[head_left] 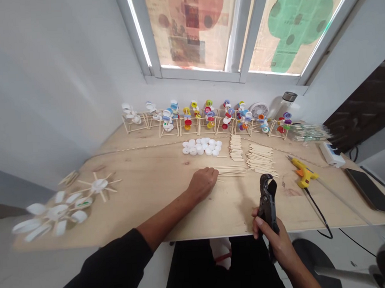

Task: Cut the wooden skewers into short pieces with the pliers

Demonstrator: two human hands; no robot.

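My left hand (202, 183) rests on the table with its fingers curled over the left ends of some long thin wooden sticks (231, 170); the fingertips are partly hidden. My right hand (276, 238) grips a black pipe cutter (267, 198), held upright above the table's front edge with its jaws at the top. Beyond the long sticks lie white bottle caps (199, 149) in a cluster. Two piles of short cut sticks lie beside them, a narrow pile (235, 147) and a wider pile (261, 158).
Stick frames bearing colourful bottle-cap wheels (208, 117) line the back. At left lie a cap wheel (56, 212) and a spoked stick piece (99, 185). On the right are a yellow glue gun (304, 172) with its cord, a phone (372, 190) and a power adapter (331, 154).
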